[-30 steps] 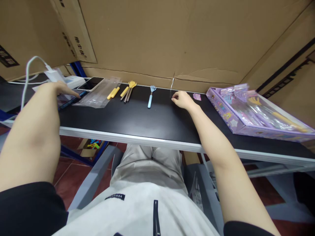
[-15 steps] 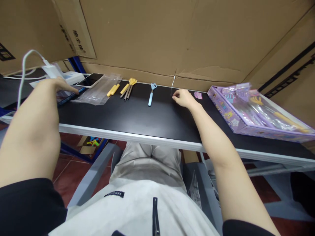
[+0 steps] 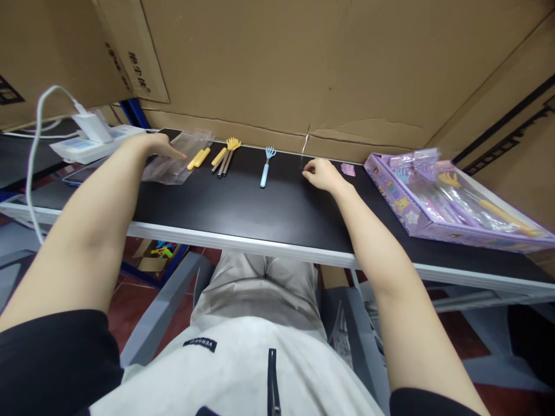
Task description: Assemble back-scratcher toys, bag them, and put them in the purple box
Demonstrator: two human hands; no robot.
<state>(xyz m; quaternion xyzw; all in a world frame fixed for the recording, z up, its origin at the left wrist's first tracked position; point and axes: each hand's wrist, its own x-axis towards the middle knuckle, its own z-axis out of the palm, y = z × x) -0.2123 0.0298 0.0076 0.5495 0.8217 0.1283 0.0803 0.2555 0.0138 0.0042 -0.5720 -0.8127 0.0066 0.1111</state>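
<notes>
Over the clear plastic bags [image 3: 173,170] on the left of the black table is my left hand [image 3: 162,145], its fingers stretched toward two yellow handles [image 3: 199,159]; I cannot tell whether it touches the bags. Beside those handles lie another yellow handle and several dark metal rods with a yellow claw-shaped head [image 3: 233,143]. A light-blue back scratcher [image 3: 265,169] with a claw head lies alone at mid-table. My right hand [image 3: 319,173] rests on the table to its right, fingers curled in, with nothing visible in them. A small pink-purple card [image 3: 348,169] lies just beyond it.
A purple display box [image 3: 410,214] with bagged scratchers stands at the right. At the left are a white power strip [image 3: 82,149] with a charger and cable, and a flat dark device [image 3: 78,176] partly behind my arm. Cardboard walls [image 3: 260,63] enclose the table's back.
My left hand has let go of the dark device at the left and moved right, over the plastic bags. The device now lies lower and flat. My right hand has stayed in place.
</notes>
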